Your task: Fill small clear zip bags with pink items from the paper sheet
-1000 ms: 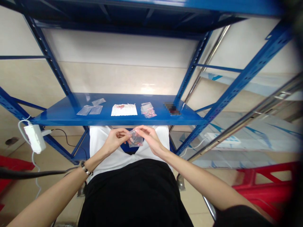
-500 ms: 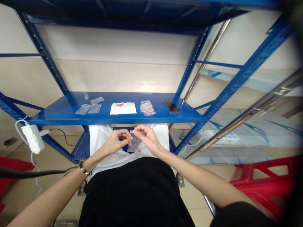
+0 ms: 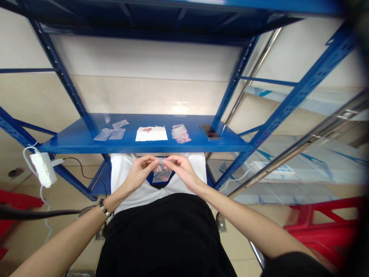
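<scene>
Between my hands, over my lap, hangs a small clear zip bag (image 3: 161, 174) with a few pinkish bits at its bottom. My left hand (image 3: 143, 168) pinches its upper left corner between thumb and fingertips. The upper right corner is pinched by my right hand (image 3: 182, 169). On the blue shelf (image 3: 144, 147) in front lies a white cloth or pouch (image 3: 152, 134) with small pink and red pieces (image 3: 147, 130) on it. Filled clear bags (image 3: 181, 134) overlap to its right. Flat clear bags (image 3: 117, 134) with nothing visible inside lie to its left.
A blurred-out phone-like object (image 3: 211, 132) lies at the shelf's right end. A white power strip (image 3: 43, 169) with cables hangs at the left post. Red stools (image 3: 325, 227) stand low at the right, beside a metal rail (image 3: 302, 142). Another shelf (image 3: 173, 17) is overhead.
My left hand has closed onto the bag's upper left corner. The bag now hangs stretched between both hands, more squarely facing me. The view has shifted slightly.
</scene>
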Available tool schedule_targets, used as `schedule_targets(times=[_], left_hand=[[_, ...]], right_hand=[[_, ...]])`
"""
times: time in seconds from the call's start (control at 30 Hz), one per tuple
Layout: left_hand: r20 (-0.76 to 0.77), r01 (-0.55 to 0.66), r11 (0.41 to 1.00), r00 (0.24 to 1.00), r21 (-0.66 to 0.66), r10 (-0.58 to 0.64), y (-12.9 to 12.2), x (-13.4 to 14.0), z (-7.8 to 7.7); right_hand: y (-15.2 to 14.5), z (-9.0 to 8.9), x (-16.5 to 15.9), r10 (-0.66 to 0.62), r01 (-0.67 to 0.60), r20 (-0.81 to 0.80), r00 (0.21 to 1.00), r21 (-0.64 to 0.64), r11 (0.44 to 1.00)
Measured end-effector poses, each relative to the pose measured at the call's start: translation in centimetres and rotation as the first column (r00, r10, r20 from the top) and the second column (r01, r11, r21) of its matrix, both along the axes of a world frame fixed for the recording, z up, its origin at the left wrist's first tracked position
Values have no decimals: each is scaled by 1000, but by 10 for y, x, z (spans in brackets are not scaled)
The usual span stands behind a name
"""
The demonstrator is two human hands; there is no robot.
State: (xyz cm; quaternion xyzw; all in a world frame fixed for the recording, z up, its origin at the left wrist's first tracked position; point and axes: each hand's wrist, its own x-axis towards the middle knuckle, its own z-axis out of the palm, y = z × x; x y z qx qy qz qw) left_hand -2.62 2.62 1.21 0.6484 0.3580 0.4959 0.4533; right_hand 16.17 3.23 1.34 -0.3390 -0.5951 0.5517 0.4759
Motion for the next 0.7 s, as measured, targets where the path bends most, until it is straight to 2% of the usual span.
schedule_targets(times=[0.1, 0.3, 0.53, 0.7], left_hand=[[-7, 16, 1000, 1000, -15, -16, -1, 1, -1], [13, -78, 997, 997, -14, 78, -1, 1, -1], [139, -3, 996, 990, -94, 16, -7, 5, 3], [31, 24, 999, 999, -48, -22, -3, 2, -1]], right_hand=[[-1, 1, -1, 11, -11, 21, 1000, 23, 1000], [-3, 9, 1, 42, -43, 40, 998, 24, 999], [-2, 18, 7, 98, -102, 67, 993, 59, 993], [2, 10, 5, 81, -85, 54, 995, 75, 994]])
